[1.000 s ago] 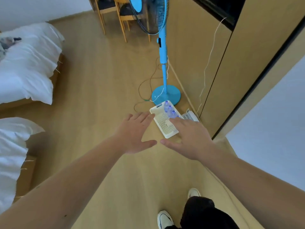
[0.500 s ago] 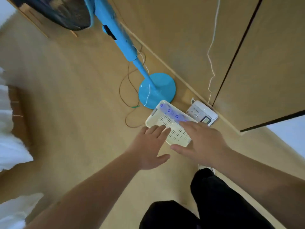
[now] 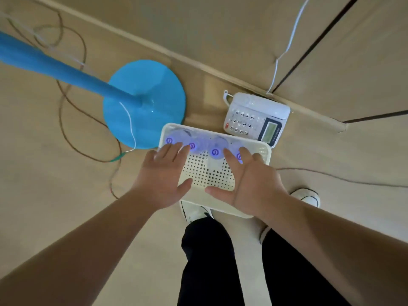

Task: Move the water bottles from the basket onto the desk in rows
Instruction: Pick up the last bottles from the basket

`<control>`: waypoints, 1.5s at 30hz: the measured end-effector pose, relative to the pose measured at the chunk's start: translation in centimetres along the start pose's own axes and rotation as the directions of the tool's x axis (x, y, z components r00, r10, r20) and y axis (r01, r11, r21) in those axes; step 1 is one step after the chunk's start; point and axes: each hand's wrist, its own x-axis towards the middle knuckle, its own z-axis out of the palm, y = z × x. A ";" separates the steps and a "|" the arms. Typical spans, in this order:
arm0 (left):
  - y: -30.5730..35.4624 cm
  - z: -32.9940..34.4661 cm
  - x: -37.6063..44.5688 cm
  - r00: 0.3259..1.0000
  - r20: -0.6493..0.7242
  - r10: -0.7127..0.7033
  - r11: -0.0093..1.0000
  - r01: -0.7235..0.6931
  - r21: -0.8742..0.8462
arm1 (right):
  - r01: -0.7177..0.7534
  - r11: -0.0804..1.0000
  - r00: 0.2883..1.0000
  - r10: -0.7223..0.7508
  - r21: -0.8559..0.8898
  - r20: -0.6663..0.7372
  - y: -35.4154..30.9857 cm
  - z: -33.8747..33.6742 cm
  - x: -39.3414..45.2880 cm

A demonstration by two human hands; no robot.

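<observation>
A white perforated basket [image 3: 208, 173] stands on the wooden floor right below me. Several clear water bottles with blue caps [image 3: 214, 152] stand in a row along its far side. My left hand [image 3: 164, 175] hovers over the basket's left part with fingers straight, its fingertips at the two left caps. My right hand [image 3: 251, 182] is spread over the right part, fingers reaching the rightmost cap [image 3: 239, 156]. Neither hand holds anything. The desk is out of view.
A blue fan base [image 3: 144, 102] with its pole [image 3: 55, 69] stands left of the basket, with loose cables [image 3: 66, 107] on the floor around it. A white desk telephone [image 3: 256, 118] lies behind the basket by the wooden cabinet [image 3: 331, 51]. My white shoes [image 3: 195, 209] stand beside the basket.
I have bent down closer, so the basket fills more of the view. Both hands have moved forward over it, fingertips now at the bottle caps.
</observation>
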 end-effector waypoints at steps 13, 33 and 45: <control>-4.5 8.5 9.3 0.999 0.031 0.039 0.996 -0.041 0.080 | -0.087 0.988 0.995 0.079 -0.130 -0.069 0.3 7.9 10.7; -5.3 8.2 12.0 0.867 -0.293 0.404 0.915 -0.384 0.126 | 0.288 0.927 0.925 -0.334 -0.239 -0.182 2.7 6.1 13.3; -4.2 -5.6 0.9 0.823 -0.459 0.335 0.935 -0.349 0.056 | 0.346 0.932 0.862 -0.360 -0.104 -0.358 -1.1 -5.0 1.1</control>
